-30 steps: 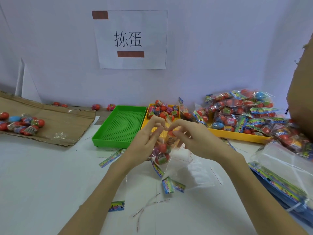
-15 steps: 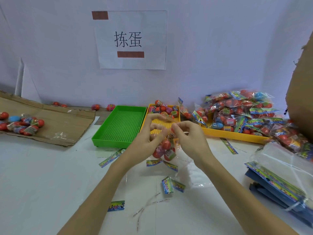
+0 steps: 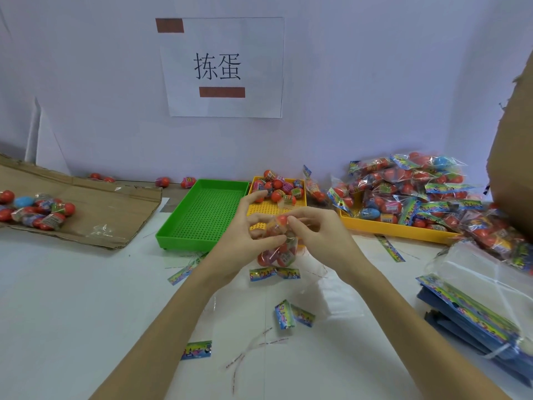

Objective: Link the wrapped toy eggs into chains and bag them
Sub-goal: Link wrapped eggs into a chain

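Hands: left hand (image 3: 245, 241) and right hand (image 3: 320, 238) meet above the tabletop (image 3: 72, 298), fingertips almost touching.
Left hand: thumb and fingers pinch the clear bag (image 3: 278, 249) at its top; index finger lifted.
Right hand: fingertips pinch a red egg (image 3: 282, 218) at the bag's mouth.
Bag: hangs between both hands, holding several wrapped eggs, its bottom just above the tabletop.
Beyond the hands: green tray (image 3: 207, 215); yellow tray (image 3: 261, 209) with loose eggs, partly behind the fingers.
Right of the right hand: long yellow tray (image 3: 389, 226) heaped with filled bags (image 3: 409, 192); nearer, a stack of flat bags (image 3: 473, 295).
Left of the left hand: cardboard (image 3: 101, 209) carrying more eggs.
Below the wrists: paper labels (image 3: 292, 314) scattered.
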Demonstrator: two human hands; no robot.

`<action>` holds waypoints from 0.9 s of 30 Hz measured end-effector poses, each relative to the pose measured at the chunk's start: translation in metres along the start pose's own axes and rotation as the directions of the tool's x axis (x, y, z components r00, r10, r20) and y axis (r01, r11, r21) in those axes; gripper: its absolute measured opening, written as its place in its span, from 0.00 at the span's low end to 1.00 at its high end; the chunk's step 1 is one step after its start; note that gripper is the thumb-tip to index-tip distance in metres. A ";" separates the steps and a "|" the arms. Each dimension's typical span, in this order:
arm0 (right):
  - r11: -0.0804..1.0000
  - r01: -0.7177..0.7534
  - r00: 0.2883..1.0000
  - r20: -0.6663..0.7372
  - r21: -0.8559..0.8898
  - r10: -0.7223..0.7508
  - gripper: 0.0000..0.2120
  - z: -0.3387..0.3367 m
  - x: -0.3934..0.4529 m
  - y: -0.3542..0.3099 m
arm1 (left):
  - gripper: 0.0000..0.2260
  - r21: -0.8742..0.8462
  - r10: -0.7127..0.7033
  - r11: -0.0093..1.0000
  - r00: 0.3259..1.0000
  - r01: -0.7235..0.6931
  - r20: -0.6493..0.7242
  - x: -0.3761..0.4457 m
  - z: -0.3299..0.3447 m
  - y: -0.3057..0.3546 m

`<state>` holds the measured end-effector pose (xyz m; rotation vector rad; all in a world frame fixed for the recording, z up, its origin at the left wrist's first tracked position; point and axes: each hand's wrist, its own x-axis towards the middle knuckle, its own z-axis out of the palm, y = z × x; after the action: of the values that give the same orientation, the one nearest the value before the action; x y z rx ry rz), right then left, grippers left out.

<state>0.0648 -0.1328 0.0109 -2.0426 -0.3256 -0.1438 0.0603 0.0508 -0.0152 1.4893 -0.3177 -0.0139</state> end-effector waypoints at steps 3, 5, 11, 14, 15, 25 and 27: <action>0.982 0.138 0.990 0.044 -0.132 -0.133 0.12 -0.001 -0.002 -0.001 | 0.28 -0.025 -0.041 0.999 0.996 0.039 -0.082 0.000 0.003 0.002; 0.970 0.182 0.982 0.072 -0.160 -0.173 0.12 -0.002 -0.001 0.000 | 0.23 -0.036 -0.051 0.998 0.988 0.046 -0.143 0.001 0.002 0.003; 0.976 0.214 0.976 -0.036 -0.050 -0.216 0.16 -0.003 0.000 0.001 | 0.12 -0.132 -0.088 0.989 0.970 0.059 -0.226 0.003 -0.004 0.005; 0.995 0.061 0.998 0.023 0.081 -0.063 0.31 0.003 0.000 0.003 | 0.12 -0.179 -0.087 0.983 0.965 0.043 -0.246 0.003 -0.004 0.007; 0.998 -0.003 0.996 0.085 0.066 -0.003 0.33 0.006 -0.001 0.004 | 0.12 -0.183 -0.079 0.982 0.966 0.034 -0.244 0.003 -0.004 0.007; 0.982 -0.137 0.984 0.129 0.133 0.120 0.05 0.021 -0.001 0.017 | 0.16 -0.083 -0.017 0.997 0.983 0.002 -0.180 0.002 -0.002 0.007; 0.976 -0.153 0.982 0.135 0.158 0.132 0.04 0.020 -0.001 0.016 | 0.13 -0.039 -0.011 0.999 0.987 0.005 -0.158 0.002 -0.002 0.007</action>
<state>0.0676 -0.1223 -0.0127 -1.9036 -0.2572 0.0971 0.0611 0.0533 -0.0086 1.4444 -0.1819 0.0908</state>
